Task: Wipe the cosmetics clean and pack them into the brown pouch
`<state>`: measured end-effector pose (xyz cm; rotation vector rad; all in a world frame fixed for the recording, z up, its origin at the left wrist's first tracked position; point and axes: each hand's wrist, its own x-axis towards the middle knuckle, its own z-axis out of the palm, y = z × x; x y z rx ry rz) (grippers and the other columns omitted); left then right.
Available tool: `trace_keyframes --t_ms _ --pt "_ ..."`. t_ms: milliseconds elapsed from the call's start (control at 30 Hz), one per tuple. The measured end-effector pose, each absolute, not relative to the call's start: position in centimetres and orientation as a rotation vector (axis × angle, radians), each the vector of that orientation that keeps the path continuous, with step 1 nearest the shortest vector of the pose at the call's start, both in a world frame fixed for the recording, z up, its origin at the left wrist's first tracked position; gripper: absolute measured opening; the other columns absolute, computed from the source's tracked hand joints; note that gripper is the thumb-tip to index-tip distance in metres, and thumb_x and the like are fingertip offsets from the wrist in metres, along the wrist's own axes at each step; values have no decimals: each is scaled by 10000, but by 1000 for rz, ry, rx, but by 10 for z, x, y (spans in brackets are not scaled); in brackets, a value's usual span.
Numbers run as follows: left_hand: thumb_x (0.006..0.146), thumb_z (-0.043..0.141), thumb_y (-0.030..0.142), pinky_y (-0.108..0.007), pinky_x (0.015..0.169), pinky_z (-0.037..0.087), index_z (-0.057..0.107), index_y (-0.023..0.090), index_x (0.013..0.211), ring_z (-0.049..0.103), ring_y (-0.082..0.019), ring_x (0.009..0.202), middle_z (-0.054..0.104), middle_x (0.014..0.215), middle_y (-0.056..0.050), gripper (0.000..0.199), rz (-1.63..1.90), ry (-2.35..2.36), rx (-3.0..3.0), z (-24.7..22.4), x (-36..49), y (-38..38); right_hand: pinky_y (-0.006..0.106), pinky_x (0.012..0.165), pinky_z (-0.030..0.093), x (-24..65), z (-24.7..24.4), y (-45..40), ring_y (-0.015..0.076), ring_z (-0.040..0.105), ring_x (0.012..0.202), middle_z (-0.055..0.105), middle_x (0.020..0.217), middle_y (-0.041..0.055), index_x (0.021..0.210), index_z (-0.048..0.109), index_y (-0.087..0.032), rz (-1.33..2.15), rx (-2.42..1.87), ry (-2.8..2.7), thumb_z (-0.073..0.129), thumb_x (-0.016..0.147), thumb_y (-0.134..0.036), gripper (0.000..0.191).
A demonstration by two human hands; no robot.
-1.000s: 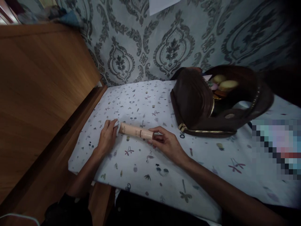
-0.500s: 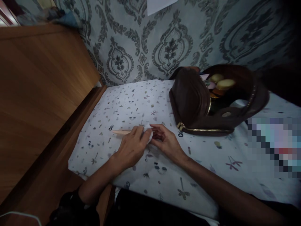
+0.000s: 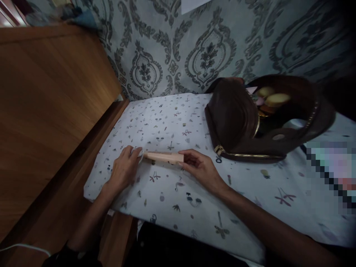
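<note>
A beige tapered tube point(image 3: 164, 157), like a cosmetic tube, lies level just over the patterned cloth. The fingers and thumb of my right hand point(image 3: 201, 167) pinch its wide end. Around its narrow left end, my left hand point(image 3: 124, 167) is closed on a crumpled white wipe point(image 3: 137, 152). The wipe looks thin, like tissue, and is mostly hidden by the fingers. Whether the wipe touches the tube's tip I cannot tell.
A dark brown zip bag point(image 3: 236, 122) stands open to the right, with yellow sponges point(image 3: 277, 99) and other small items inside. White printed cloth point(image 3: 155, 122) covers the table. A wooden cabinet point(image 3: 55, 92) rises on the left, and patterned wallpaper point(image 3: 172, 44) is behind.
My left hand has slid left with the wipe, from the tube's wide end to its narrow end, uncovering the tube. My right hand stays at the wide end.
</note>
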<state>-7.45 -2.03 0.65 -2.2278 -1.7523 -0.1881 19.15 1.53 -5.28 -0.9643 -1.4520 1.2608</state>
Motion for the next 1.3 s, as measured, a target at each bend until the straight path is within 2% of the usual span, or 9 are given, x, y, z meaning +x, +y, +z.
trace_keyframes --t_ms 167,467,667,767,867,967,1067,1167,1300 --pt "999 408 239 -288 716 487 529 215 1262 565 -208 946 549 994 -58 290 -251 -1809 -2210 3 -82 -22 278 567 529 192 -48 13 160 646 644 686 750 14 1091 652 -200 1390 -1010 -1451 736 748 -434 424" --pt "957 417 139 -299 654 472 528 203 1243 551 -243 974 558 1022 -85 313 -44 -1832 -2139 12 -69 -31 329 701 588 190 -46 14 183 692 781 707 882 46 1032 656 -195 1428 -915 -1354 747 739 -443 394" --pt "943 429 135 -296 660 480 467 219 1290 546 -233 961 547 1042 -78 359 -192 -1709 -2229 13 -29 -39 316 693 583 189 -46 13 167 677 760 702 926 47 1079 639 -203 1371 -949 -1378 769 707 -370 428" --pt "952 382 120 -306 676 483 423 227 1332 538 -233 980 548 1062 -74 397 -221 -1560 -2397 12 3 -40 327 739 580 188 -46 11 174 678 763 706 859 34 1055 646 -202 1380 -955 -1403 756 700 -330 393" --pt "962 339 99 -319 658 481 392 176 1365 541 -244 960 553 1037 -97 414 -185 -1450 -2474 10 22 -40 325 725 571 188 -47 10 174 670 736 703 795 20 1012 654 -203 1398 -959 -1424 744 695 -313 348" --pt "952 344 75 -323 639 490 381 148 1366 545 -254 961 550 1033 -110 422 -141 -1454 -2429 8 18 -40 333 746 565 188 -48 10 173 670 750 702 805 19 995 656 -198 1411 -936 -1427 757 681 -326 354" --pt "937 389 74 -322 659 511 391 179 1349 540 -253 988 543 1058 -101 425 -119 -1568 -2370 4 -2 -41 347 771 562 188 -47 10 178 672 775 706 829 23 993 662 -200 1412 -932 -1437 773 671 -336 367" --pt "931 421 86 -329 691 525 411 196 1343 529 -258 1042 536 1109 -106 426 -106 -1729 -2306 -3 -28 -45 336 739 556 188 -46 10 173 661 768 709 845 31 997 670 -203 1404 -963 -1450 785 663 -327 374" --pt "956 430 145 -339 712 517 451 182 1332 546 -259 1008 548 1058 -93 379 -60 -1899 -2209 -14 -58 -52 283 600 509 189 -46 9 138 611 633 675 716 -5 1031 654 -200 1480 -1007 -1449 779 666 -327 406"
